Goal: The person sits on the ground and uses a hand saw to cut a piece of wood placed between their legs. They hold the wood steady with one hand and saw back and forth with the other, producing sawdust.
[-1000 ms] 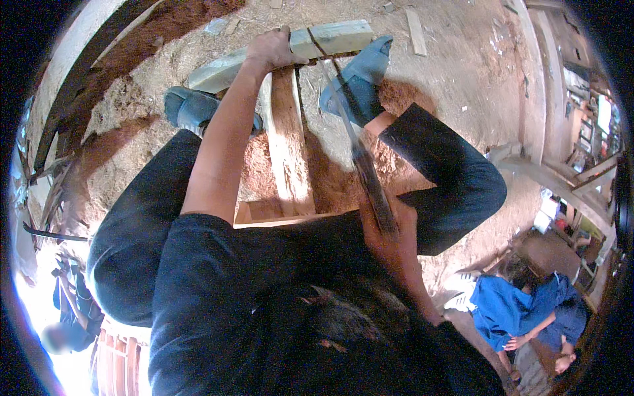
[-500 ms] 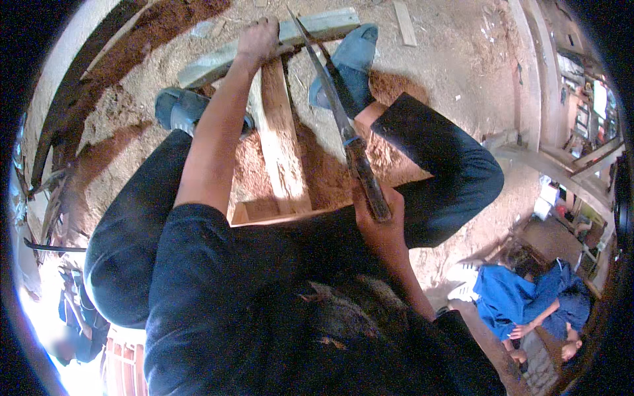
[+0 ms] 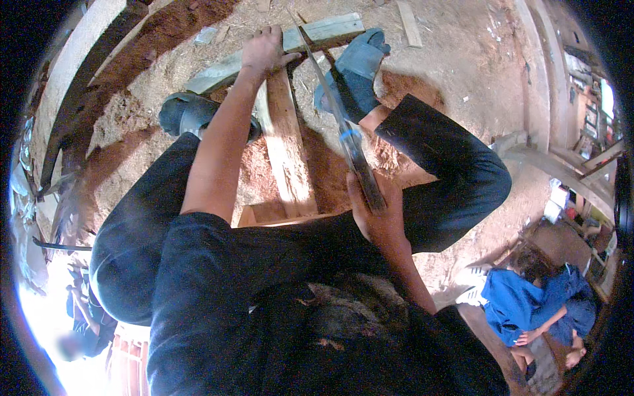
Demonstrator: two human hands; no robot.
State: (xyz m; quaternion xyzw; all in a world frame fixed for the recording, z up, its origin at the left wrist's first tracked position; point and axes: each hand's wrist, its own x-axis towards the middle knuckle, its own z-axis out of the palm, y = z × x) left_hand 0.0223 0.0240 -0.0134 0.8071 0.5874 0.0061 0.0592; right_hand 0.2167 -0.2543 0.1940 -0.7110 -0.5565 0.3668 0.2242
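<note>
Tool (image 3: 357, 156) with tapering grey blade, blue band and straight dark handle, gripped in the right hand (image 3: 382, 216), slants beside the blue-grey shoe (image 3: 360, 74); the left hand (image 3: 263, 53) clasps a pale squared wooden beam (image 3: 337, 28).

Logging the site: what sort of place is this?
Likely a rough woodworking space: a long-bladed tool in the right hand, a wooden beam at the left hand, and loose, sawdust-like material on the ground.

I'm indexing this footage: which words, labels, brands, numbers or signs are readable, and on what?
No readable text.
Tapered metal tool with blue-banded dark handle: none visible.
Black fabric shirt with faded print: no legible words.
Multicoloured background items at right: too small and blurred.
</note>
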